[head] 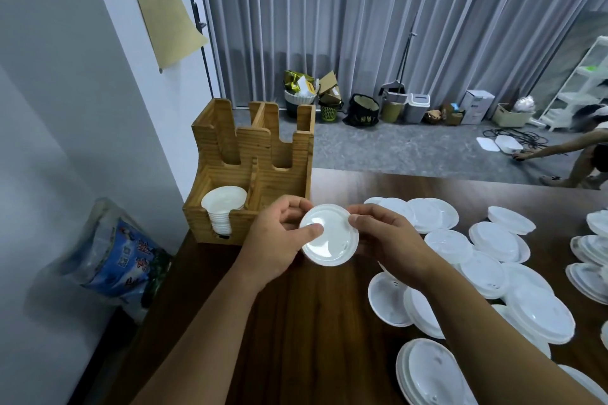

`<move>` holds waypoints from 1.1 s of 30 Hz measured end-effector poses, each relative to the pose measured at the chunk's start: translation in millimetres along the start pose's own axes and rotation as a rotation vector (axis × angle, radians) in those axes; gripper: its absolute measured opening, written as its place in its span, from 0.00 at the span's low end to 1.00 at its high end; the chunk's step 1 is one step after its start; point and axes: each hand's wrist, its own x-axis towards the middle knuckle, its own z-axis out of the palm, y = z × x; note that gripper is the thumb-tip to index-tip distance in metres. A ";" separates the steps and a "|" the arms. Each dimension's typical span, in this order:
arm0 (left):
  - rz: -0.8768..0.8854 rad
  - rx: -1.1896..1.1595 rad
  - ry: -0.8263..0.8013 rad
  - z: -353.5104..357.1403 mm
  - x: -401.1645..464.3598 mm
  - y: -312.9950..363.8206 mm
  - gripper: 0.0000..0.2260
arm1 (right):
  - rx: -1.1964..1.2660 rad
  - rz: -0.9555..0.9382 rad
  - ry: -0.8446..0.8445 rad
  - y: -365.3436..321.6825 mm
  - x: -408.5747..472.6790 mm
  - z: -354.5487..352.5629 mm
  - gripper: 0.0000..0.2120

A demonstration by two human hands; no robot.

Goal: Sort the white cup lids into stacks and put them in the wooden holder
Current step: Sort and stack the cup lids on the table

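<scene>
Both hands w/ lid

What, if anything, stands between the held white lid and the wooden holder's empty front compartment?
Nothing visible: the round white plastic lid, held by both hands, is beside the slotted wooden holder, whose right front compartment is open-topped.

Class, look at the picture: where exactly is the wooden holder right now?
In the head view, the wooden holder stands at the table's far left corner, just beyond the left hand, with a lid stack in its front-left compartment.
</scene>
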 end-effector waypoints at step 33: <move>-0.073 0.163 0.499 -160.1 56.7 -30.0 0.12 | -0.477 0.036 0.143 -28.1 130.5 172.5 0.04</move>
